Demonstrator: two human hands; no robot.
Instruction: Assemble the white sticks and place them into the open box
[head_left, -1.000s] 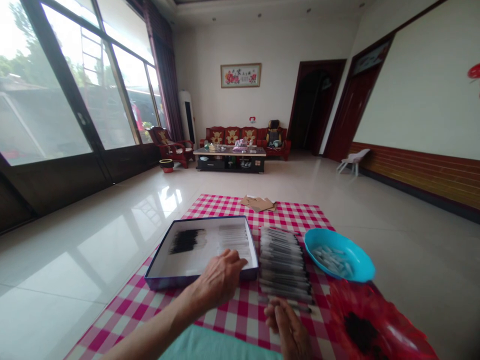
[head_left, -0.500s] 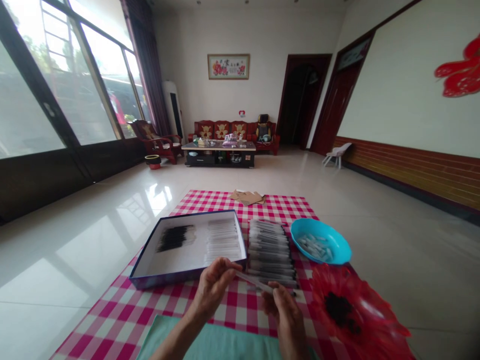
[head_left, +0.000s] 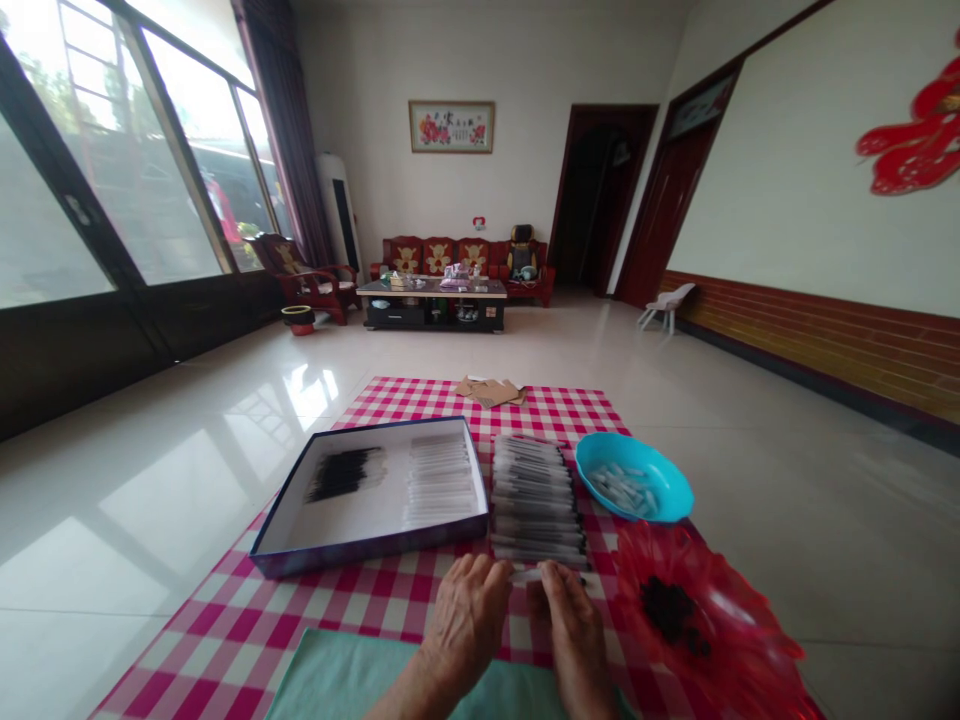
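Between the two sets of fingers (head_left: 491,582) a thin pale stick (head_left: 528,576) sits level, and both hands are closed on it. The left hand (head_left: 469,620) pinches one end and the right hand (head_left: 571,630) the other, fingers pressed together and curled down, knuckles up. Gripping both ends like that looks like a way to steady something so slim.

It hovers just over the checked cloth (head_left: 352,600), right at the near end of the row of sticks (head_left: 536,495). Those lie side by side and parallel, I'd say so each one comes off singly.

Moving out, left of the row sits the shallow box (head_left: 367,548), with more sticks and a dark patch laid inside, close to the left hand. Over on the right, the blue bowl (head_left: 660,512) of small white pieces and the red plate (head_left: 750,650) of black bits lie near the right hand, handy on that side. Under the wrists a green mat (head_left: 352,685) covers the cloth, everything spread out on the shiny floor (head_left: 150,480).
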